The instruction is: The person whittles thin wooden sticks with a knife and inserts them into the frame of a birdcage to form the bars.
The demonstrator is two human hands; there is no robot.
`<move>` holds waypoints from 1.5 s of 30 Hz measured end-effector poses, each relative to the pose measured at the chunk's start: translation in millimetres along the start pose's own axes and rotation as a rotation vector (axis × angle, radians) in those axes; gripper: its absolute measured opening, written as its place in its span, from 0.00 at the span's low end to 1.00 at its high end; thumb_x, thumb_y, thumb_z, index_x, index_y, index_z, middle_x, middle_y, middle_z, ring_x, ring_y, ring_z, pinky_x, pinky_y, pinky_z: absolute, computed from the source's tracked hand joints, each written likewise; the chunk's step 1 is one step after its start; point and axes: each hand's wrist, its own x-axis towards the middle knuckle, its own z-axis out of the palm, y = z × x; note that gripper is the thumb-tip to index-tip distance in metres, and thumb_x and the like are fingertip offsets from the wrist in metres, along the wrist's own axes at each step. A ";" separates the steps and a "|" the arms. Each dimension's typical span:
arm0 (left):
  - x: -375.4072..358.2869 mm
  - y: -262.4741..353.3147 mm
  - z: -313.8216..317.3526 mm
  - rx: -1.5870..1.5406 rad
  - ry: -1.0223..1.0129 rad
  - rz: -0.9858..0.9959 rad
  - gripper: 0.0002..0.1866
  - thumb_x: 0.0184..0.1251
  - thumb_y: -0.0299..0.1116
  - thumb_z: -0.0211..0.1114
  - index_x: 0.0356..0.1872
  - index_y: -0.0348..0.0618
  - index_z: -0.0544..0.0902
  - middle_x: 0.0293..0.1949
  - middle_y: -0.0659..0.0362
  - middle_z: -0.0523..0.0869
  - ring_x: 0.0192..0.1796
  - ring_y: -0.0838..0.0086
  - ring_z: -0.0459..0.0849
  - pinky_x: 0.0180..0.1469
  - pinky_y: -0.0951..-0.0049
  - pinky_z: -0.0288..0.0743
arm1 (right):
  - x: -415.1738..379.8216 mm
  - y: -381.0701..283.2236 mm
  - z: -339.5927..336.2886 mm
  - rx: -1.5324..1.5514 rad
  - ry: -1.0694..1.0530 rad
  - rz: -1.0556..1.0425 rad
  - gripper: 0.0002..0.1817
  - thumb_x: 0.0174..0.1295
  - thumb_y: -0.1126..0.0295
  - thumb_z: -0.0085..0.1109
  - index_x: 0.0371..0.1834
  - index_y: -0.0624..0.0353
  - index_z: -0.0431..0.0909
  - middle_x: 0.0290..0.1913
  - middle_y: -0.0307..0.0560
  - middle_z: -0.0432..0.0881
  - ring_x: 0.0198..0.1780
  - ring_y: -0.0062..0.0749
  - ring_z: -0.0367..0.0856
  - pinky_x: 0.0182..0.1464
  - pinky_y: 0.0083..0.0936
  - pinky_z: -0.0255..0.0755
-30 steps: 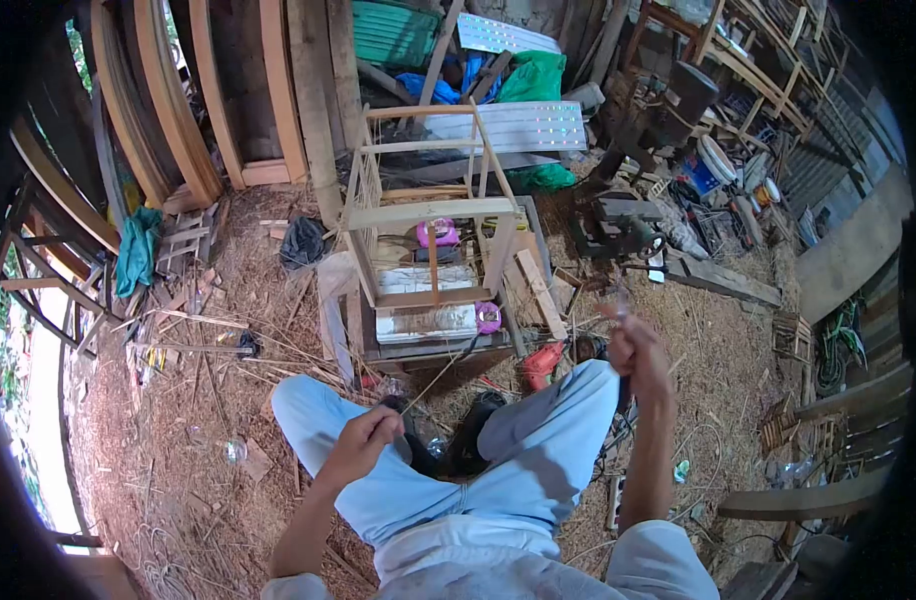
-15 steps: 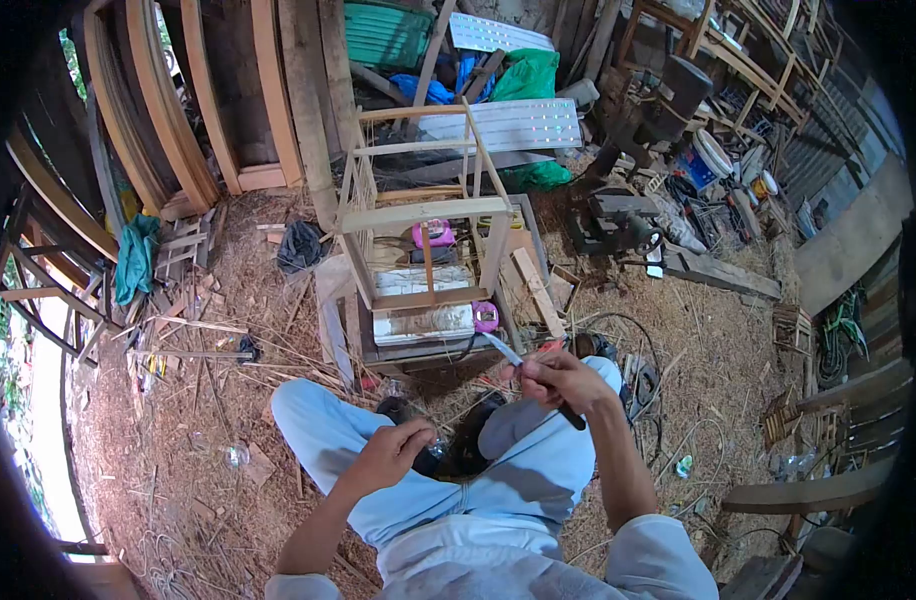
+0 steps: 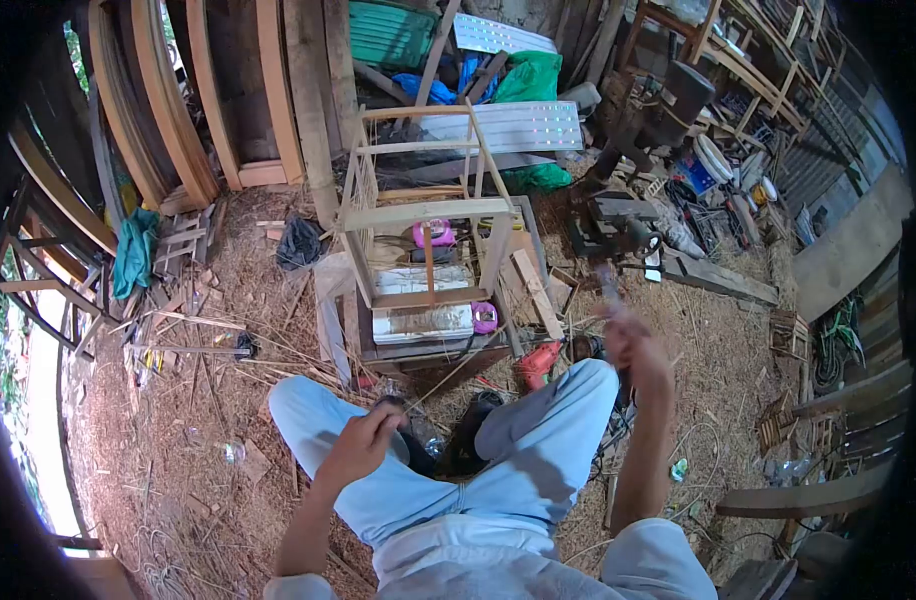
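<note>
My right hand (image 3: 642, 355) is raised beyond my right knee, closed round a knife (image 3: 610, 290). Both the hand and the blade are smeared by motion, with the blade pointing up and away. Over my left thigh, my left hand (image 3: 363, 442) is closed with its fingers pinched. A thin straw-coloured strip (image 3: 440, 378) appears to run up and right from those fingers. In front of my feet stands a small wooden frame (image 3: 428, 210) with upright legs and crossbars. A pink tape measure (image 3: 485, 317) lies by its near right corner.
A red power drill (image 3: 539, 366) lies beside my right knee. Beyond the wooden frame is a green bag (image 3: 528, 75). Curved wooden frames (image 3: 163, 100) lean at the left. A dark machine (image 3: 628, 215) stands at the right. Shavings and loose strips cover the floor (image 3: 208, 400).
My right hand has swung up and to the right with the knife, away from the wooden frame, uncovering the drill. My left hand has shifted slightly left.
</note>
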 end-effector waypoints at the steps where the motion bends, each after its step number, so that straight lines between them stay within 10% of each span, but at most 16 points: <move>1: 9.9 -0.8 13.7 -0.004 0.074 0.074 0.07 0.70 0.31 0.51 0.38 0.39 0.75 0.29 0.50 0.81 0.31 0.53 0.80 0.33 0.65 0.72 | 2.3 24.1 5.7 -0.226 -0.074 0.080 0.18 0.69 0.56 0.48 0.50 0.58 0.75 0.26 0.32 0.73 0.23 0.15 0.70 0.22 0.14 0.62; 3: 29.0 8.2 29.2 -0.003 0.119 0.151 0.06 0.70 0.30 0.51 0.39 0.39 0.75 0.29 0.48 0.81 0.32 0.48 0.79 0.33 0.60 0.72 | -10.1 49.1 62.2 -0.183 -0.304 0.241 0.25 0.66 0.59 0.54 0.64 0.53 0.66 0.32 0.37 0.76 0.38 0.19 0.78 0.34 0.16 0.73; 6: 36.0 21.2 43.9 0.087 0.126 0.186 0.06 0.69 0.30 0.52 0.40 0.40 0.74 0.32 0.47 0.81 0.35 0.47 0.80 0.33 0.55 0.71 | -17.6 69.4 132.0 0.232 -0.708 0.214 0.19 0.70 0.63 0.46 0.62 0.55 0.68 0.22 0.31 0.66 0.21 0.14 0.61 0.20 0.13 0.54; 12: 1.8 -3.2 24.2 0.174 0.167 0.232 0.07 0.67 0.28 0.53 0.43 0.42 0.75 0.35 0.49 0.83 0.37 0.49 0.81 0.36 0.55 0.74 | 11.1 47.3 82.0 0.292 -0.396 0.322 0.15 0.71 0.64 0.44 0.49 0.63 0.74 0.18 0.29 0.62 0.17 0.13 0.56 0.17 0.14 0.47; 22: 23.3 18.7 33.5 -0.040 -0.026 0.077 0.08 0.71 0.32 0.51 0.41 0.38 0.75 0.31 0.49 0.82 0.34 0.52 0.81 0.37 0.64 0.74 | -8.8 67.3 129.0 0.104 -0.829 0.308 0.19 0.70 0.60 0.47 0.58 0.59 0.72 0.21 0.29 0.64 0.21 0.12 0.59 0.20 0.12 0.51; 39: -22.4 -33.4 -13.7 0.241 0.139 0.031 0.06 0.66 0.26 0.54 0.41 0.42 0.75 0.32 0.49 0.84 0.36 0.52 0.83 0.37 0.58 0.76 | 38.3 33.0 -10.5 0.213 -0.142 0.034 0.18 0.70 0.56 0.45 0.41 0.61 0.75 0.17 0.27 0.60 0.14 0.13 0.52 0.15 0.14 0.45; 45: 27.8 -2.9 30.2 0.381 0.293 0.136 0.04 0.67 0.29 0.55 0.40 0.45 0.74 0.29 0.49 0.83 0.32 0.52 0.82 0.32 0.56 0.75 | -13.4 54.8 124.5 -0.215 -0.518 0.210 0.23 0.71 0.56 0.44 0.66 0.51 0.64 0.28 0.32 0.70 0.24 0.15 0.64 0.23 0.13 0.60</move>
